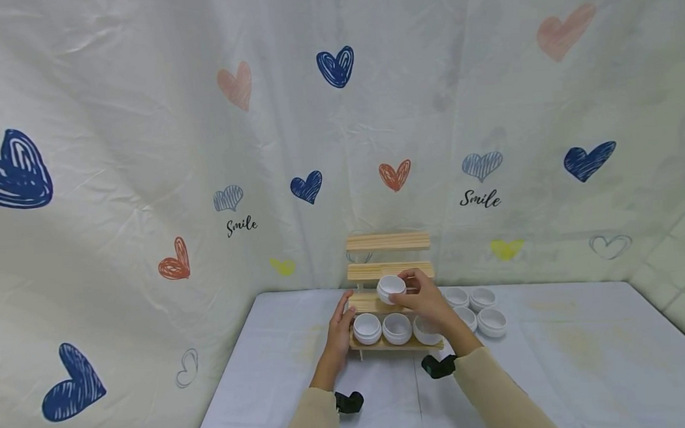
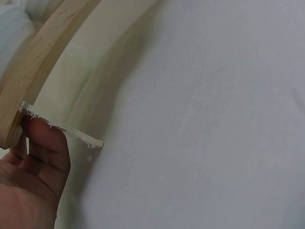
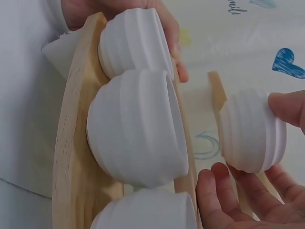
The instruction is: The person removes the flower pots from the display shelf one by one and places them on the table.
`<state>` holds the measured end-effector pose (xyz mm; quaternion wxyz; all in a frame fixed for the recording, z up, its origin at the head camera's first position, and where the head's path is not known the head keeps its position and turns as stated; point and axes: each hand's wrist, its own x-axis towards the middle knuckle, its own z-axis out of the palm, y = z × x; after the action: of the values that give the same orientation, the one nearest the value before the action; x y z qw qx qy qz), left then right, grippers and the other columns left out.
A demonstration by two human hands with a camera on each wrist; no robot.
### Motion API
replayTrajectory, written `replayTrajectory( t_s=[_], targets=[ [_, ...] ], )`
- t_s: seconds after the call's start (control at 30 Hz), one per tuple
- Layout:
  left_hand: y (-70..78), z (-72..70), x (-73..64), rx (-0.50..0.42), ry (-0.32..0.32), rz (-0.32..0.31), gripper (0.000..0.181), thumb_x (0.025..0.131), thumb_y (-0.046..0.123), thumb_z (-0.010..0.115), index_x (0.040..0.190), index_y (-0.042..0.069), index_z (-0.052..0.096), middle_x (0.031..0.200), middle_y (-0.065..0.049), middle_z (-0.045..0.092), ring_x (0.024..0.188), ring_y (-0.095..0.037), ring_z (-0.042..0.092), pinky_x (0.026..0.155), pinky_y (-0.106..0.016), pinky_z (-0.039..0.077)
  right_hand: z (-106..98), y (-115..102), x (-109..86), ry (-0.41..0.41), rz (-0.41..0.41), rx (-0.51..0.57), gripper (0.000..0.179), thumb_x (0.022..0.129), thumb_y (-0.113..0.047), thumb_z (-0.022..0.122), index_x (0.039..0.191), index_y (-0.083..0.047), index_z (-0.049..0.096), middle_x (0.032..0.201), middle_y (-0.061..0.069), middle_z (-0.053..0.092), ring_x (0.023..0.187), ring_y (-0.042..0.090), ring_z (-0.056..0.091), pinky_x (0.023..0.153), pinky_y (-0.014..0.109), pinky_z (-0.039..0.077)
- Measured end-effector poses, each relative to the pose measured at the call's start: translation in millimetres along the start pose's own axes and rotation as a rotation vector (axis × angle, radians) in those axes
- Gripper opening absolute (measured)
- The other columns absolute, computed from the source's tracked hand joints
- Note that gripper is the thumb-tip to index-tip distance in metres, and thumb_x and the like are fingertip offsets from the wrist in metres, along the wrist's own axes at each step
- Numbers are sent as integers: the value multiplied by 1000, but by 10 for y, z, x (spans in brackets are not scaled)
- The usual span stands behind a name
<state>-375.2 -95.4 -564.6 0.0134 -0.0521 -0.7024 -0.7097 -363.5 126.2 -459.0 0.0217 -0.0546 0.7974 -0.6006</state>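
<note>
A tiered wooden rack (image 1: pixel 388 242) stands on the table near the curtain. My left hand (image 1: pixel 339 332) grips its left end; in the left wrist view, curled fingers (image 2: pixel 50 138) lie against the end of a wooden board (image 2: pixel 43 62). A small white ribbed cup (image 1: pixel 391 288) is pinched between thumb and fingers of my right hand (image 1: pixel 427 297), at the second tier from the bottom. Whether its base touches the board I cannot tell. Along the lowest tier stand three like cups, the middle one (image 3: pixel 136 129) close to the right wrist camera; my right forearm partly covers the rightmost cup (image 1: pixel 426 330).
Several more white cups (image 1: pixel 492 321) stand on the table just right of the rack, partly behind the right hand. A white cloth covers the table (image 1: pixel 564 370). Behind it hangs a white curtain (image 1: pixel 418 104) printed with hearts; at the right is a tiled wall (image 1: pixel 681 272).
</note>
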Motion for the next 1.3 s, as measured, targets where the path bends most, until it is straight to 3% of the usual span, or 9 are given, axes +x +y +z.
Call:
replayTrajectory(
  t_s=[0.13, 0.4, 0.57, 0.83, 1.13, 1.3],
  targets=[
    [149, -19, -67, -12, -24, -16, 52, 108, 30, 49, 158, 19, 39, 162, -13, 39, 146, -34, 38, 122, -59, 23, -55, 22, -15, 1, 5, -13, 58, 89, -19, 80, 135, -6, 48, 138, 21, 57, 113, 28, 59, 85, 29, 49],
    [-121, 6, 64, -3, 13, 10, 52, 108, 36, 48, 158, 26, 39, 164, -8, 38, 148, -30, 35, 123, -58, 19, -176, 67, -52, -5, -3, -17, 58, 89, -21, 80, 135, -7, 47, 138, 20, 57, 112, 27, 57, 84, 28, 49],
    [-126, 15, 64, 17, 24, 24, 52, 108, 38, 47, 158, 26, 40, 161, -8, 41, 142, -28, 40, 121, -57, 24, -254, 107, -77, 15, 5, -31, 58, 89, -21, 79, 135, -7, 47, 139, 20, 56, 114, 28, 56, 83, 28, 49],
    [-119, 17, 61, 25, 30, 18, 53, 108, 39, 47, 158, 25, 39, 162, -7, 40, 142, -28, 39, 122, -56, 22, -342, 112, -171, 39, 20, -9, 59, 89, -17, 79, 137, -5, 46, 143, 22, 54, 116, 31, 56, 84, 28, 51],
    [-134, 15, 56, 18, 31, 21, 51, 107, 39, 48, 157, 30, 42, 162, -5, 42, 144, -25, 39, 123, -54, 23, -428, 164, -249, 51, 23, -86, 60, 90, -21, 78, 138, -5, 46, 146, 22, 52, 121, 34, 55, 91, 30, 48],
    [-125, 15, 49, 22, 27, 31, 52, 108, 39, 47, 158, 25, 40, 161, -8, 42, 140, -25, 41, 121, -55, 24, -478, 224, -272, 68, 5, -94, 62, 90, -22, 79, 140, -5, 47, 145, 22, 53, 120, 34, 56, 91, 29, 47]
  ],
)
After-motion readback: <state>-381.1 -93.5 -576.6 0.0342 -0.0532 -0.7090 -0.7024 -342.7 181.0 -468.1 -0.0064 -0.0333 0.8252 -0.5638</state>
